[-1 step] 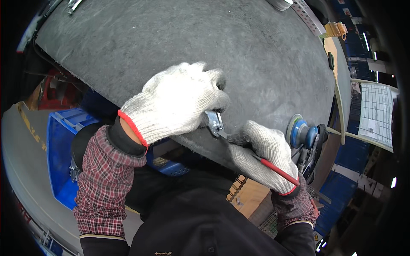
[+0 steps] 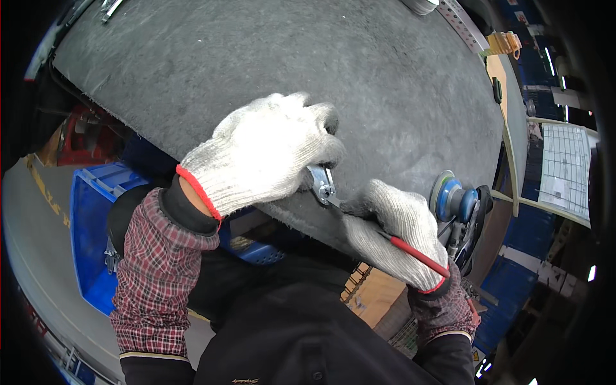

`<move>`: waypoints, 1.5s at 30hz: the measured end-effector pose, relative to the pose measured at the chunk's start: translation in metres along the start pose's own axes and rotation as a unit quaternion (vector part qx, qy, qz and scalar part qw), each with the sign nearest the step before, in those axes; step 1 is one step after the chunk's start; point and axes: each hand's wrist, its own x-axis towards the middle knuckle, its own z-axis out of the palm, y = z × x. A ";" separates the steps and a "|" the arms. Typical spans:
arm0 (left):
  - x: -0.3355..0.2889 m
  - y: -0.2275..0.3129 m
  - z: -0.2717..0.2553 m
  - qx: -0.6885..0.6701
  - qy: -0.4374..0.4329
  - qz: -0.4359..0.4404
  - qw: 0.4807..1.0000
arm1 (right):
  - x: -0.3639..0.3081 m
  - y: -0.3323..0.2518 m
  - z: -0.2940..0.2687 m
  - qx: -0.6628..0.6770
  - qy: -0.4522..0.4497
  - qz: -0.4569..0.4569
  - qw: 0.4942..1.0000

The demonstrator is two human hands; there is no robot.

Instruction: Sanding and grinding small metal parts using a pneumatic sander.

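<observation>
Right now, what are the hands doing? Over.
Left hand holding small metal part. Right hand gripping red-handled tool, tip at part. Blue sander rightward.

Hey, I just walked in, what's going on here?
A white-gloved left hand grips a small silvery metal part at the near edge of a dark grey worktable. The white-gloved right hand holds a slim red-handled tool. A flat metal tip juts from it toward the part; contact is hard to confirm. A blue sander with a round pad sits to the right.
</observation>
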 end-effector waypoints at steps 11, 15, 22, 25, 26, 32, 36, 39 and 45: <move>0.003 0.002 -0.003 0.001 -0.006 -0.004 1.000 | -0.003 0.004 0.001 0.017 0.013 -0.003 1.000; 0.000 -0.004 -0.002 -0.005 -0.014 -0.004 1.000 | 0.002 0.003 -0.004 0.029 0.013 0.027 0.999; -0.005 -0.020 0.002 -0.090 0.062 0.000 0.994 | 0.034 0.011 0.006 0.087 0.051 -0.035 0.994; -0.004 -0.021 0.002 -0.065 0.041 -0.009 0.997 | 0.046 0.016 0.014 0.107 0.062 -0.063 0.990; -0.003 -0.021 0.003 -0.066 0.043 -0.010 0.997 | 0.046 0.015 0.011 0.106 0.061 -0.064 0.990; -0.004 -0.020 0.003 -0.064 0.046 -0.008 0.997 | 0.044 0.006 0.006 0.066 0.017 0.006 0.998; -0.004 -0.020 0.004 -0.074 0.046 -0.027 0.996 | 0.044 0.004 0.005 0.070 0.033 -0.031 0.997; -0.003 -0.019 0.001 -0.079 0.033 -0.035 0.996 | 0.045 0.006 0.008 0.044 0.026 -0.027 0.998; -0.005 -0.020 0.003 -0.070 0.051 -0.019 0.996 | 0.046 0.007 0.008 0.063 0.019 -0.018 0.998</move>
